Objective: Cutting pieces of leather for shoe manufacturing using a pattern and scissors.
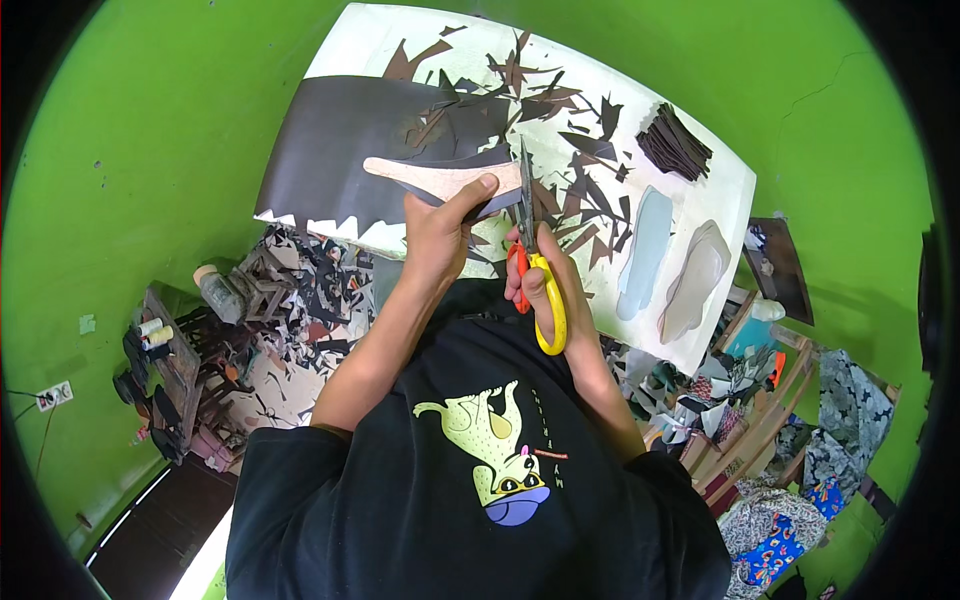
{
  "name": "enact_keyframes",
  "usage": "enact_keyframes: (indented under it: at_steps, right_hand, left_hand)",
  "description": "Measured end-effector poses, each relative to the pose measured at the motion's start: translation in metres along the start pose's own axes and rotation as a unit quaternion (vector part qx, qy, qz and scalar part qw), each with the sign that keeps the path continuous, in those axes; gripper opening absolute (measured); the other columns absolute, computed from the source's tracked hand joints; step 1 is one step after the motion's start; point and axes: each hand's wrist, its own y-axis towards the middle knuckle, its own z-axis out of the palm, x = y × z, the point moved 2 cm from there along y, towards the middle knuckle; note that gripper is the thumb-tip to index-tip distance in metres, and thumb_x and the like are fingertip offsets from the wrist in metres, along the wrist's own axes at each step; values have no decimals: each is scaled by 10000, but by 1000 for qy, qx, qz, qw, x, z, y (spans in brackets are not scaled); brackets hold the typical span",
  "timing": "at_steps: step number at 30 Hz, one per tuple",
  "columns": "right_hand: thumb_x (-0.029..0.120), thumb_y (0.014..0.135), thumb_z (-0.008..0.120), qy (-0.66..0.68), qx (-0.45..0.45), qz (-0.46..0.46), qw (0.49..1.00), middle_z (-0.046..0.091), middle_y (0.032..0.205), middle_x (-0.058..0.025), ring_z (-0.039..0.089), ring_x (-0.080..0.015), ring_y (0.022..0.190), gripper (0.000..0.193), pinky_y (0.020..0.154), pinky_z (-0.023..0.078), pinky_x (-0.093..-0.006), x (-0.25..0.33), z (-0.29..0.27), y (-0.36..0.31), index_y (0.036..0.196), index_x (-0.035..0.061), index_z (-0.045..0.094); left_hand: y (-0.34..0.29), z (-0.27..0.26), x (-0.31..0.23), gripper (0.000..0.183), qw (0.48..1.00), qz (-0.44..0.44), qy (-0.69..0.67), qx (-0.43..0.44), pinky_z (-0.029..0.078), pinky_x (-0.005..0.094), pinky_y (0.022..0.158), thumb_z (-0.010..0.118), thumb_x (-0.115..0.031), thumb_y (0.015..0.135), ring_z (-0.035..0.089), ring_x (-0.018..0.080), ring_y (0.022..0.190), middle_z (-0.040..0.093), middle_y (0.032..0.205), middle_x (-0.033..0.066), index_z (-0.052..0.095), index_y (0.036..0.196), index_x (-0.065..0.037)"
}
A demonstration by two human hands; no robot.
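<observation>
Dark brown sheet (340, 135): far left on the white worktop (343, 50); its near edge is jagged, so some material seems already cut from it, with plenty left.
Pale tan template (425, 178): laid over a dark cut piece (495, 157), its narrow end left and its broad end right at the blades.
Dark cut piece: margins show beyond the template on the far and near sides, so trimming looks partly done, with those margins left.
Left hand (436, 238): pinching template and piece together, thumb on top; the fingers underneath are mostly hidden.
Scissors (528, 222): blades point far, right beside the template's broad end; how wide they are parted is hard to tell.
Right hand (562, 285): fingers closed around the red and yellow handles, nearer than the piece and to its right.
Offcuts (590, 148): scattered far and right of the scissors, suggesting considerable cutting is done.
Bluish sole-shaped piece (646, 250): right on the worktop, apart from both hands.
Dark stack (675, 142): far right, perhaps finished pieces; its count is unclear.
Clear sole-shaped piece (695, 282): near right, rightmost of these.
</observation>
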Motion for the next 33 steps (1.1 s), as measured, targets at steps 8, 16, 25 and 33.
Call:
enact_keyframes:
  at_steps: [8, 16, 25, 33]
  right_hand:
    - [847, 854, 384, 74, 20, 25, 997, 554, 708, -69, 606, -167, 596, 931, 536, 469, -289, 7, 0, -6, 1161, -25, 496]
    - [855, 852, 360, 108, 19, 3, 994, 533, 713, -56, 577, -149, 611, 946, 548, 451, -271, 1, 3, -6, 1213, -12, 475]
    - [861, 839, 370, 217, 31, 17, 975, 503, 724, -35, 553, -130, 624, 941, 569, 451, -251, 5, 5, -6, 1220, 4, 459]
    - [827, 865, 414, 88, 5, 26, 996, 517, 639, -43, 571, -132, 525, 881, 484, 437, -258, 14, -6, -9, 1124, -9, 511]
  left_hand:
    - [-3, 4, 3, 294, 1000, -11, -24, 1, 600, 264, 687, 714, -35, 865, 704, 159, 819, 689, 978, 105, 585, 1120, 35]
    - [-6, 7, 1, 280, 1000, -12, -10, 5, 581, 250, 656, 722, -52, 864, 696, 147, 798, 692, 968, 97, 601, 1104, 27]
    - [-9, 8, 5, 288, 999, -45, -19, 4, 569, 248, 656, 721, -52, 860, 695, 148, 795, 694, 975, 94, 606, 1114, 24]
    - [-9, 6, 7, 299, 1000, -1, 23, 1, 585, 278, 707, 718, -43, 863, 699, 159, 847, 686, 996, 96, 595, 1128, 20]
